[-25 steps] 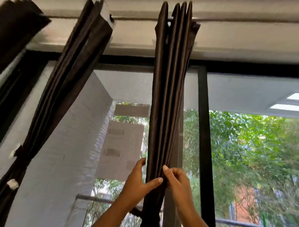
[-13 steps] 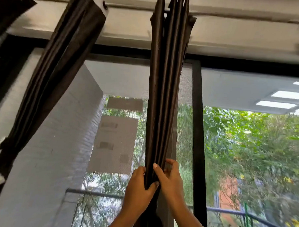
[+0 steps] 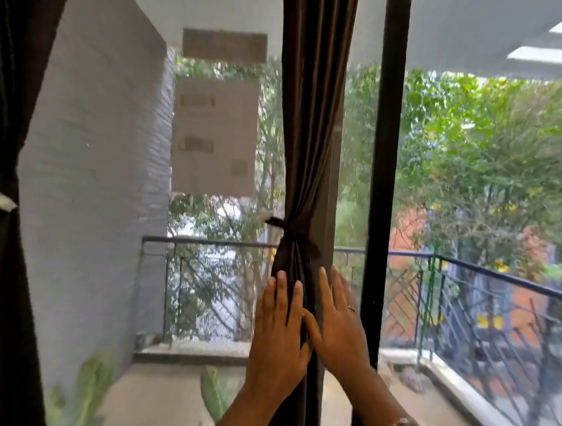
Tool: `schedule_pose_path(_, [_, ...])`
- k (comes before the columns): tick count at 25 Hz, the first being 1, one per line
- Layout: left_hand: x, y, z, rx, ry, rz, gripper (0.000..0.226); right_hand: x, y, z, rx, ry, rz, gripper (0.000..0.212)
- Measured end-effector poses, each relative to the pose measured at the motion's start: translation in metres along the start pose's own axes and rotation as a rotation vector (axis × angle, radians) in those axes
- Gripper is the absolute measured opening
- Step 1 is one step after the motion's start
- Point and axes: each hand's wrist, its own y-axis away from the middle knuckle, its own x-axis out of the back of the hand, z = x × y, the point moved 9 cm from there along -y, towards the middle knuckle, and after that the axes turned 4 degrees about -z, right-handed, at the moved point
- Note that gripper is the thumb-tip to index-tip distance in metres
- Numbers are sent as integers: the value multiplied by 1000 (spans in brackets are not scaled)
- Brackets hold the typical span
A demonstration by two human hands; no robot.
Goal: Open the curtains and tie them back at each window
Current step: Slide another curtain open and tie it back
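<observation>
Watching the feed, I see the left hand [image 3: 279, 328] and right hand [image 3: 339, 325] flat, fingers straight, pressing the gathered curtain [image 3: 312, 133] between them, its tie [image 3: 296, 234] just above.

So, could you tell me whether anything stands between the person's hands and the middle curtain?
Nothing visible does. The left hand and the right hand both lie with straight fingers directly on the middle curtain, just below its tie-back. The dark window post stands beside the curtain on the right, not between it and the hands.
</observation>
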Motion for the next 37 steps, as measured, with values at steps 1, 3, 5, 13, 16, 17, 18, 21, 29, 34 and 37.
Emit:
schedule_pose_path(1, [-9, 15, 4, -16, -36, -26, 83, -10, 16, 8, -14, 36, -30, 69])
schedule_pose_path(3, [-25, 38, 10, -29, -67, -76, 78, -25, 45, 21, -39, 103, -89, 70])
schedule_pose_path(5, [-41, 65, 18, -35, -68, -137, 76, -40, 78, 35, -96, 149, -156, 74])
schedule_pose_path(13, [-95, 143, 79, 29, -58, -416, 87, -38, 203, 116, -325, 264, -373, 76])
schedule_pose_path(16, [-113, 157, 131, 2, -12, -470, 88, -8, 244, 156, -390, 311, -433, 78])
schedule_pose_path(17, [-119, 160, 151, -1, 8, -496, 90, 3, 256, 169, -406, 329, -454, 79])
schedule_pose_path(18, [-123, 162, 171, -8, 30, -507, 91, 15, 267, 182, -426, 338, -466, 80])
schedule_pose_path(21, [-134, 162, 237, -42, 125, -493, 92, 60, 298, 227, -492, 381, -480, 80])
schedule_pose_path(29, [-161, 151, 399, -97, 268, -565, 90, 191, 373, 337, -649, 543, -433, 79])
schedule_pose_path(34, [-174, 130, 481, -164, 308, -467, 75, 263, 395, 386, -694, 611, -395, 77])
schedule_pose_path(37, [-197, 115, 521, -221, 349, -576, 94, 292, 389, 414, -698, 611, -346, 90])
